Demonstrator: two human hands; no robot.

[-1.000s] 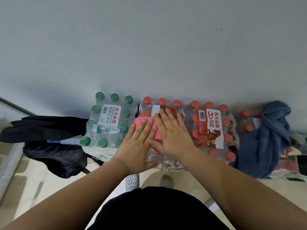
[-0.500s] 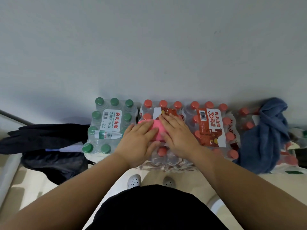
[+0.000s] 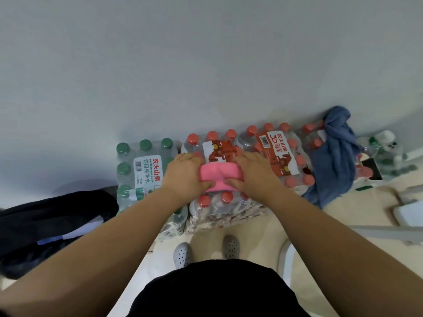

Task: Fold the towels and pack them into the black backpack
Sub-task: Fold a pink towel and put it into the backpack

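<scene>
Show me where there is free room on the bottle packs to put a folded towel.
Free: the green-cap pack, between black backpack and left hand; the orange-label pack, between right hand and blue towel. Crowded: the middle pack, where both hands hold the pink towel.

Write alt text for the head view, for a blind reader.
The left hand and right hand grip a folded pink towel on a bottle pack. A crumpled blue towel lies to the right, and the black backpack lies to the left.
</scene>
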